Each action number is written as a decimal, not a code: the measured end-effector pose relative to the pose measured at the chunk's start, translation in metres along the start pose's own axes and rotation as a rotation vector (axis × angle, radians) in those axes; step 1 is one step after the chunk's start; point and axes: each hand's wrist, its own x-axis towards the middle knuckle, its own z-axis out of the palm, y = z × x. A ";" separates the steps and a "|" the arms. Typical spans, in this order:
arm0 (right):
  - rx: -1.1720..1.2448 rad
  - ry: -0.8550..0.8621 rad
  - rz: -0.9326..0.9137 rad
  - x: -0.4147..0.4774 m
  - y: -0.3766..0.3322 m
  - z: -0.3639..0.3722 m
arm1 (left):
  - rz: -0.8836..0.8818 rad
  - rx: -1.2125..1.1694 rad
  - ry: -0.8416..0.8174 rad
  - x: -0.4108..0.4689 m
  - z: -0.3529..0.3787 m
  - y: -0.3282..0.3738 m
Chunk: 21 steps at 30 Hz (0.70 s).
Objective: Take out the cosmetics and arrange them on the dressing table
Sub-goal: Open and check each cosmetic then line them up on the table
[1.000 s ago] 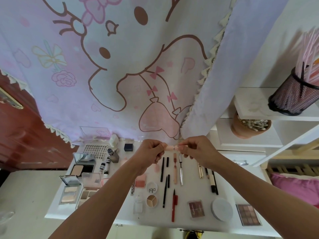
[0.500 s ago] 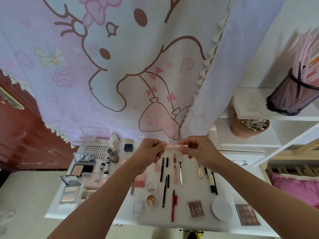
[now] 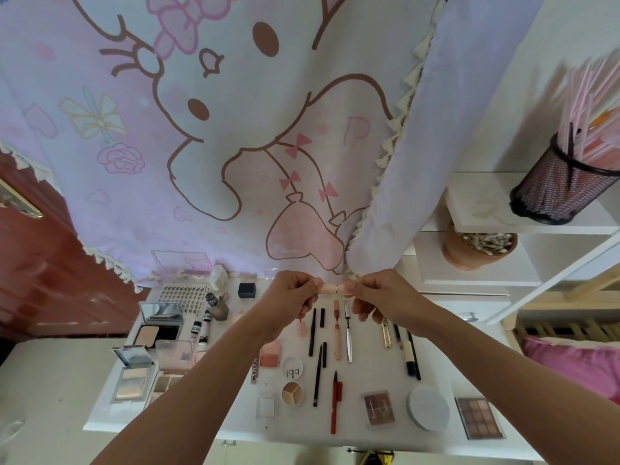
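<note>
A small pink tube [image 3: 332,289] with a thin metal ring in its middle is held level above the white dressing table [image 3: 231,380]. My left hand [image 3: 291,297] pinches its left end and my right hand [image 3: 379,297] pinches its right end. Below the hands lie rows of cosmetics: black pencils [image 3: 312,332], a pink wand [image 3: 337,330], a silver mascara wand [image 3: 348,330], a red liner pen [image 3: 334,402], a round three-shade pan [image 3: 292,393] and open compacts [image 3: 157,325].
A cartoon-print curtain [image 3: 208,135] hangs behind the table. Eyeshadow palettes [image 3: 479,417] and a round white compact [image 3: 427,408] lie at the front right. White shelves on the right carry a black mesh holder [image 3: 557,182] of straws and a pink pot [image 3: 476,245] of cotton swabs.
Both hands stay on the pink tube at the same height. The two hands have drawn very slightly apart, showing a little more of the tube between them.
</note>
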 end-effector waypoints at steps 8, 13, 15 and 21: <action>-0.020 0.028 -0.172 0.000 0.008 -0.010 | -0.063 -0.214 -0.060 -0.003 -0.006 -0.006; -0.009 0.094 -0.156 0.001 0.015 -0.031 | -0.052 -0.224 -0.003 -0.002 -0.023 -0.012; -0.004 0.103 -0.137 0.002 0.016 -0.035 | -0.060 -0.228 0.003 -0.002 -0.023 -0.013; 0.106 0.105 -0.035 -0.002 0.020 -0.045 | -0.124 -0.423 -0.016 -0.003 -0.023 -0.022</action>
